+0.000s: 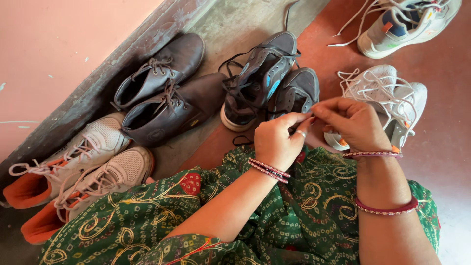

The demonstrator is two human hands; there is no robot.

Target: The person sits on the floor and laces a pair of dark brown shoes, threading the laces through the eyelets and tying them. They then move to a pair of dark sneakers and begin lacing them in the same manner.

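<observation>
While both hands meet above the lap, the lines below tell where things lie.

Left hand [275, 142]: fingers pinched shut on a dark lace [244, 141], a ring on one finger, striped bangles at the wrist.
Right hand [354, 122]: fingertips closed against those of the left hand, pinching the same lace; bangles at the wrist.
Dark grey sneakers [269, 78]: just beyond the hands, on the floor [444, 137], one partly hidden by the left hand, laces loose.
White sneakers [392, 100]: just beside and partly under the right hand.
Brown lace-up boots [164, 91]: left of the grey pair, by the wall [54, 54].
White and orange sneakers [83, 167]: near the left elbow.
Another pale sneaker [407, 24]: well apart, top right.
Green patterned cloth [294, 216]: covers the lap under both forearms.
</observation>
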